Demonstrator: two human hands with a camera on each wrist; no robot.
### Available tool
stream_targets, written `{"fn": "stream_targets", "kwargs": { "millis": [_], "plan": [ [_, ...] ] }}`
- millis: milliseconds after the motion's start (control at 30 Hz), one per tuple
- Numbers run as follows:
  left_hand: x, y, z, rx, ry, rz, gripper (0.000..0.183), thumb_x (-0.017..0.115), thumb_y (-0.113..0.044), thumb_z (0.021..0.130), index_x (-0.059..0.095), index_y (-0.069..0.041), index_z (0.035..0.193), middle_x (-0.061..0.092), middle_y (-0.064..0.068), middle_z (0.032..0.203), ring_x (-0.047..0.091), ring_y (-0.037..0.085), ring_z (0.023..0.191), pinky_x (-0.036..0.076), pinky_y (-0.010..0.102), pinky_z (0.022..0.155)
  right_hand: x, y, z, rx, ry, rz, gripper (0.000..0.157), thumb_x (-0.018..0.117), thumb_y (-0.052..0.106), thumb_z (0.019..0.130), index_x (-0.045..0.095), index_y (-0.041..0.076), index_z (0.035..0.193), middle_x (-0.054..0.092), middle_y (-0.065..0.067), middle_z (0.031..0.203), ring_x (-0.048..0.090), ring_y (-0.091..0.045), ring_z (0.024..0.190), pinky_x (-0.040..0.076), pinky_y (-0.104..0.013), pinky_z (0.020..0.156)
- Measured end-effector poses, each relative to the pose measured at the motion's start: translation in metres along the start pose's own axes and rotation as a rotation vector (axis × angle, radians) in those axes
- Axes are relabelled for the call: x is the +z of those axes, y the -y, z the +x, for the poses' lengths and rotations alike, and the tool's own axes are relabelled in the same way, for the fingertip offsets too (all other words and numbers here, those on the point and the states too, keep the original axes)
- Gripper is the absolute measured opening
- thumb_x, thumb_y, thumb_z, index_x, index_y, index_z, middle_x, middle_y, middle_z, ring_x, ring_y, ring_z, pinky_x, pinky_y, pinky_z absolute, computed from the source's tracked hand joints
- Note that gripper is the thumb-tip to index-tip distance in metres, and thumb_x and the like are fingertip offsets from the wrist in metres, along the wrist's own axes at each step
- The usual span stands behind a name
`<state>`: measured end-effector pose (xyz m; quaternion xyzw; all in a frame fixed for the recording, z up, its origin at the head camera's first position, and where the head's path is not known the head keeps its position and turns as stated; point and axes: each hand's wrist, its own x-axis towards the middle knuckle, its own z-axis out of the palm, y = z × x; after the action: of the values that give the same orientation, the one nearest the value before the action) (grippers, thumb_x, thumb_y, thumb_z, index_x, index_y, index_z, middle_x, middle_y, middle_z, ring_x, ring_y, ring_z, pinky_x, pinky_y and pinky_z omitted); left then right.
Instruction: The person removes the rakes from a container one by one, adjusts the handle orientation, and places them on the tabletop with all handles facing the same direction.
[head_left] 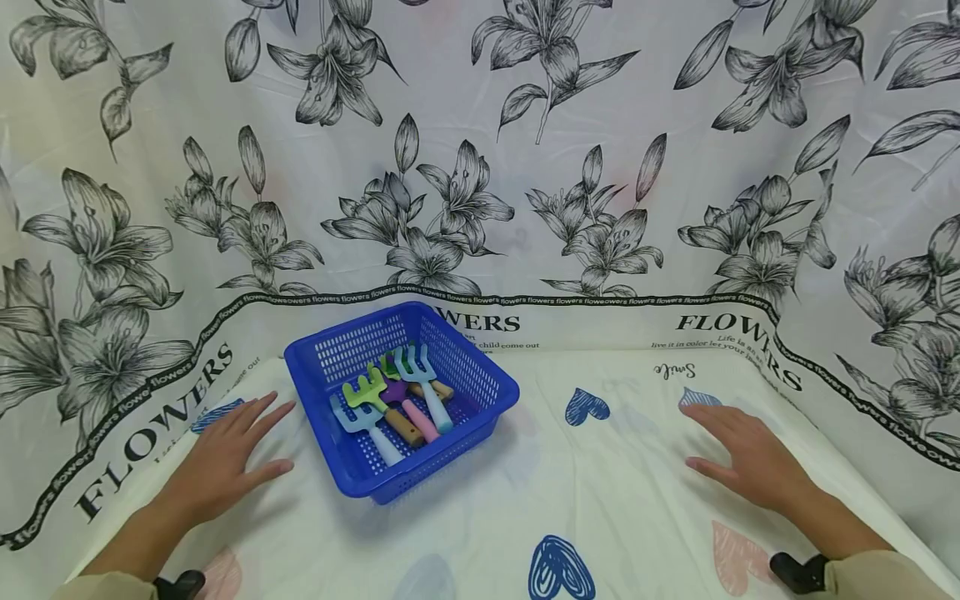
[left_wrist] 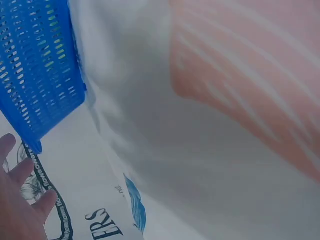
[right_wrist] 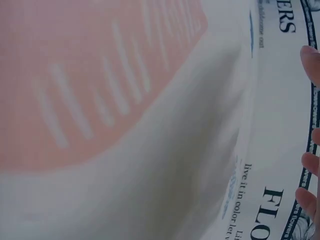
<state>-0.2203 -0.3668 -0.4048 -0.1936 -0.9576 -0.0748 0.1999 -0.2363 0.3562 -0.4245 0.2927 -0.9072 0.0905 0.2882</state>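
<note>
A blue perforated plastic basket (head_left: 457,462) sits left of centre in the head view, turned at an angle. Inside lie several small hand forks: a pale blue fork (head_left: 433,400) at the right, a green fork (head_left: 369,392) with a wooden handle, a purple one with a pink handle (head_left: 420,421), and another pale blue fork (head_left: 384,442) at the left. Just left of the basket is my left hand (head_left: 225,458), fingers spread and holding nothing. Far to the right my right hand (head_left: 750,458) hovers with relaxed fingers, apart from any object. The left wrist view shows the basket wall (left_wrist: 40,65) beyond my fingers.
A white cloth (head_left: 480,542) with blue and pink hearts covers the surface. Behind it and along the sides hangs a white curtain (head_left: 480,267) printed with black flowers and lettering. Dark wrist straps (head_left: 798,573) show at both sleeves.
</note>
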Motion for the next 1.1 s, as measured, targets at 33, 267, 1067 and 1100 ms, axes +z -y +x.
{"fn": "stream_targets", "kwargs": {
  "millis": [33,267,1067,1100],
  "plan": [
    [-0.001,-0.001,0.001,-0.003,-0.004,-0.006,0.081,0.069,-0.046,0.086,0.029,-0.026,0.154,0.025,0.012,0.157,0.025,0.047,0.137,0.018,0.073,0.102,0.001,0.001,0.002,-0.006,-0.006,-0.003,0.077,0.084,0.033,0.072,0.052,0.016,0.140,0.057,-0.008,0.131,0.051,-0.031,0.117,0.040,-0.051,0.091],
    [-0.002,-0.011,0.014,-0.056,-0.034,-0.090,0.074,0.068,-0.046,0.088,0.034,-0.028,0.152,0.032,0.014,0.154,0.032,0.051,0.131,0.025,0.076,0.096,0.007,0.009,0.016,-0.019,-0.026,0.007,0.080,0.085,0.030,0.071,0.051,0.015,0.141,0.057,-0.009,0.132,0.053,-0.030,0.117,0.043,-0.052,0.089],
    [0.024,-0.033,0.038,-0.166,-0.193,-0.368,0.042,0.059,-0.028,0.096,0.056,-0.008,0.133,0.035,0.021,0.150,0.027,0.050,0.136,0.025,0.077,0.097,0.027,0.043,0.074,-0.115,-0.029,0.063,0.075,0.081,0.038,0.076,0.050,0.017,0.142,0.057,-0.007,0.133,0.056,-0.029,0.116,0.048,-0.053,0.091],
    [0.026,-0.034,0.039,-0.172,-0.202,-0.390,0.041,0.059,-0.027,0.096,0.057,-0.008,0.133,0.034,0.021,0.151,0.027,0.050,0.136,0.024,0.077,0.097,0.027,0.046,0.076,-0.118,-0.025,0.065,0.075,0.080,0.039,0.076,0.050,0.017,0.142,0.057,-0.007,0.133,0.056,-0.029,0.116,0.049,-0.052,0.091]
  ]
}}
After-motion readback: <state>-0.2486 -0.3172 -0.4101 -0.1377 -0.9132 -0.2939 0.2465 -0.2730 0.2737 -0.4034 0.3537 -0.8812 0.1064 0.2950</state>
